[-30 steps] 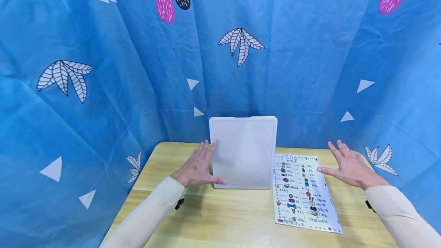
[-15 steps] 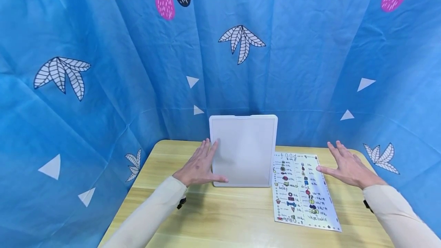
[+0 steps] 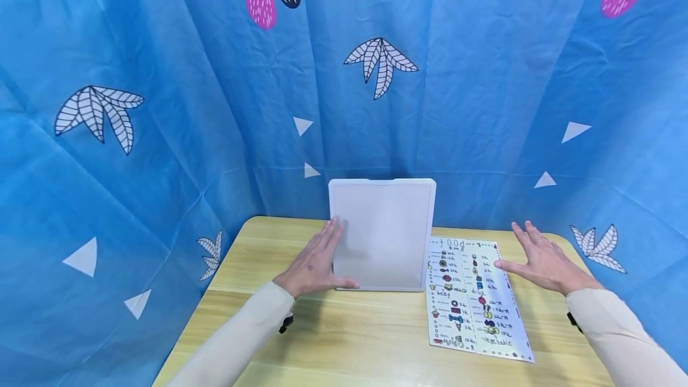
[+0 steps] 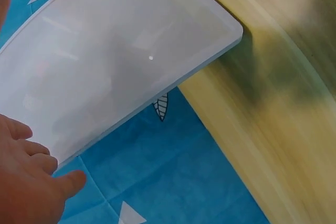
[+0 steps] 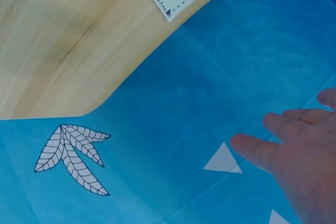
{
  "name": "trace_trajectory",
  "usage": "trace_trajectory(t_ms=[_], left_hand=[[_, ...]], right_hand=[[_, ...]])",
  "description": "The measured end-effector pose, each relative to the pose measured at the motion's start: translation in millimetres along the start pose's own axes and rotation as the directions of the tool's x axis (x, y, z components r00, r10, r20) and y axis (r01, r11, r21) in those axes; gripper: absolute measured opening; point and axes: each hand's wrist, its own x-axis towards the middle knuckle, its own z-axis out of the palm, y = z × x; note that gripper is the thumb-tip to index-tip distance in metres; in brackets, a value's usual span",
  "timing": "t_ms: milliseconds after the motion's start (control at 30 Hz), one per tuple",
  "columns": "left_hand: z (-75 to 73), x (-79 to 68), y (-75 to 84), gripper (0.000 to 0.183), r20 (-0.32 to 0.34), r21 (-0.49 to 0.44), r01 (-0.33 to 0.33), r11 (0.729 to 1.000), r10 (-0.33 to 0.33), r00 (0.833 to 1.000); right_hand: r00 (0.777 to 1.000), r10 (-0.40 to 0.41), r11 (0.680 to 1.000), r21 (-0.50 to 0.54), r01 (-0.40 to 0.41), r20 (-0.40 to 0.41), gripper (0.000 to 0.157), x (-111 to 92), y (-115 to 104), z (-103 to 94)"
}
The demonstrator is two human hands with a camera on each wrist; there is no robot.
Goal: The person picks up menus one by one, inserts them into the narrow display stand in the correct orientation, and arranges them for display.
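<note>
A flat white square panel (image 3: 384,235) with a raised rim and a shallow notch in its top edge stands upright at the back of the table. My left hand (image 3: 314,261) is spread out at its left side, overlapping the panel's left edge in the head view. In the left wrist view, that hand (image 4: 29,182) has its fingers apart beside the glossy panel (image 4: 131,51). My right hand (image 3: 548,264), fingers spread, hovers by the right edge of a hand-drawn food menu sheet (image 3: 473,327). Nothing is in the grasp of either hand.
The light wooden table (image 3: 344,345) has rounded back corners. A blue curtain (image 3: 462,106) printed with leaves and triangles hangs close behind it and on both sides. The menu sheet lies flat to the right of the panel.
My left hand has shifted slightly right toward the panel. The head view has moved a little. The right hand, panel and menu sheet stay in place.
</note>
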Motion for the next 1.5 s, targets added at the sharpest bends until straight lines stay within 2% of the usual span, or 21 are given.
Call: trace_trajectory(t_ms=[200,700,1100,1500], left_hand=[[4.0,0.4,3.4,0.13,0.015,-0.029,-0.033,0.999,0.033,0.999],[17.0,4.2,17.1,0.129,0.05,-0.044,-0.055,0.997,0.058,0.997],[25.5,11.4,28.4,0.128,0.075,-0.058,-0.061,0.996,0.065,0.995],[35.2,14.4,35.9,0.128,0.076,-0.093,-0.078,0.993,0.085,0.993]], right_hand=[[1.0,0.007,1.0,0.004,-0.007,0.001,0.11,1.0,0.9,0.9],[1.0,-0.001,1.0,0.031,0.001,0.009,0.11,2.0,8.6,9.5],[1.0,0.004,0.996,0.088,-0.004,0.004,0.11,3.5,13.9,23.3],[1.0,-0.004,0.989,0.149,0.006,-0.019,0.11,4.9,16.7,25.6]])
